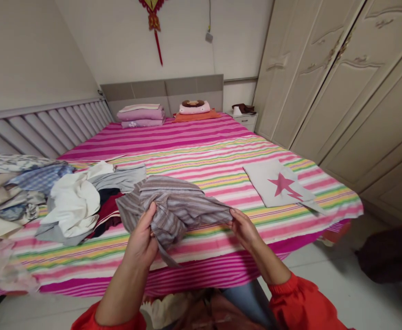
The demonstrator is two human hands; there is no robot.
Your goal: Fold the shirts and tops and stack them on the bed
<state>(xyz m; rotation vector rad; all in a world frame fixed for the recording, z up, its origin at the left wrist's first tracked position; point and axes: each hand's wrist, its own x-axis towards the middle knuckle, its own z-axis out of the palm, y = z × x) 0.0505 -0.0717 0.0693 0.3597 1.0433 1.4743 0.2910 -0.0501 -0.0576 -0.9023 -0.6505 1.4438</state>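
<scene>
A crumpled grey-brown striped garment (180,201) is stretched between my two hands over the near side of the bed. My left hand (146,238) grips its left part, thumb on top, with a strip of cloth hanging below. At the other end my right hand (244,227) pinches a corner of the fabric. The garment is too bunched up to tell its exact kind. To the right lies a folded light grey garment (258,185) with a pink star on it, flat on the striped bed sheet (221,165).
Left of my hands is a loose heap of clothes, with a white garment (75,201) and a blue checked one (45,178). Folded purple bedding (141,114) and a pink pillow (194,107) are by the headboard (187,89). A wardrobe (324,78) stands at right.
</scene>
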